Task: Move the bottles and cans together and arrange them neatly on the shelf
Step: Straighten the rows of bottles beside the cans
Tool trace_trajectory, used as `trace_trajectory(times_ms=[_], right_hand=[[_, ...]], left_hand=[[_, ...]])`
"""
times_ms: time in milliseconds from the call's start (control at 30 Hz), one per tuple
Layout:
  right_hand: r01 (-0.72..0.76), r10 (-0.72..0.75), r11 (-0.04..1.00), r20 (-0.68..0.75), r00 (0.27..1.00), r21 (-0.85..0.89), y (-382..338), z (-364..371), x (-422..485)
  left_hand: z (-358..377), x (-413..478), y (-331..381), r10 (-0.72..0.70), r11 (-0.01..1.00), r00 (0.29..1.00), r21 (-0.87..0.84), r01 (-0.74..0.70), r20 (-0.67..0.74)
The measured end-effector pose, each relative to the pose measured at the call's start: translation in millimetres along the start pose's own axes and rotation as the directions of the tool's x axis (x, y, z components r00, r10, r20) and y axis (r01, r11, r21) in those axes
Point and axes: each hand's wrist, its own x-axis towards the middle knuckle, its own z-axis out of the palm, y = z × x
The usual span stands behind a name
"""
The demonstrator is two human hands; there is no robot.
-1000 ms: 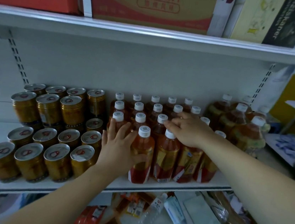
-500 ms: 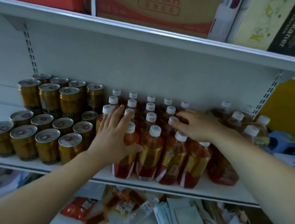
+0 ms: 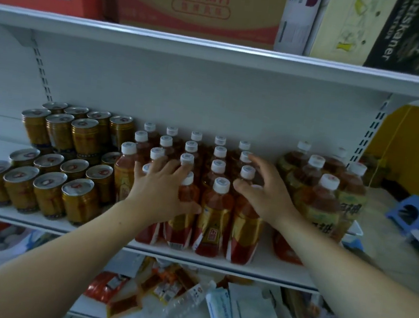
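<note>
The right hand is now lifted from the caps on which it was lying half a second ago. Its fingers are spread and loosely bent, released, grasping nothing, just above the right column of the small bottles. The left hand stays on the front-left bottles, palm against them, fingers straight over the caps, not clenched. The small bottles stand as one tight block in the middle of the shelf, the front row near the front edge, the left side touching the cans. Toward the right edge the large bottles stand apart, with a gap. I judge that this block is almost in order, and that closing the gap remains.
</note>
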Motion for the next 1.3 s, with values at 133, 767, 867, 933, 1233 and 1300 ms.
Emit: trace_trajectory(times_ms=[133,767,867,933,1233,1300], right_hand=[[0.000,0.013,0.994,-0.122,0.992,0.106,21,20,-21],[0.069,-0.068,0.998,-0.229,0.971,-0.004,9,40,-22],[0.022,-0.016,0.998,-0.099,0.995,0.065,12,29,-22],[0.016,-0.014,0.998,-0.034,0.999,0.062,16,19,-20],[0.021,0.016,0.984,-0.206,0.979,0.176,10,36,-25],[0.028,0.013,0.983,-0.220,0.975,0.184,11,37,-25]], left_hand=[[5,-1,0,-0.025,0.999,1.000,-0.042,0.024,-0.005],[3,0,-13,-0.031,0.999,0.999,-0.032,0.031,-0.011],[0,-2,-12,-0.009,1.000,1.000,0.018,0.009,-0.002],[-3,-1,-9,0.007,0.999,1.000,0.036,-0.006,-0.020],[-6,7,-7,-0.013,1.000,0.999,0.026,0.012,0.051],[-6,8,-8,-0.011,1.000,0.999,0.022,0.010,0.037]])
